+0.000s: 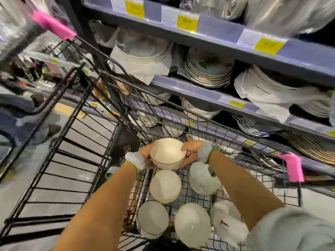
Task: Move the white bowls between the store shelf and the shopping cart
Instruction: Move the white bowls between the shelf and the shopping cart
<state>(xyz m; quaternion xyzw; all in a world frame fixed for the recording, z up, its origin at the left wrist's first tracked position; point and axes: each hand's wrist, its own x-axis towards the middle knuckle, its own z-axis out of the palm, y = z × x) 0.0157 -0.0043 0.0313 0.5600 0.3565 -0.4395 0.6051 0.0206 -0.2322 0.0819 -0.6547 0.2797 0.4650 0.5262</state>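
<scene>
A white bowl with a thin gold rim (pixel 167 153) is held low inside the black wire shopping cart (pixel 199 124), near its far end. My left hand (pixel 145 153) grips its left side and my right hand (pixel 191 151) grips its right side, fingers curled round the rim and underside. Both wrists wear grey bands. Several more white bowls lie on the cart floor: one just behind the held bowl (pixel 165 186), one to its right (pixel 202 178), and others closer to me (pixel 153 219) (pixel 193 224).
The grey store shelf (pixel 226 100) runs along the right, stacked with plates and bowls, some wrapped in white paper (pixel 272 93). Yellow price tags line its edges. Pink cart corner guards (pixel 293 166) (pixel 52 24) stick out. A second empty cart section (pixel 63 169) lies left.
</scene>
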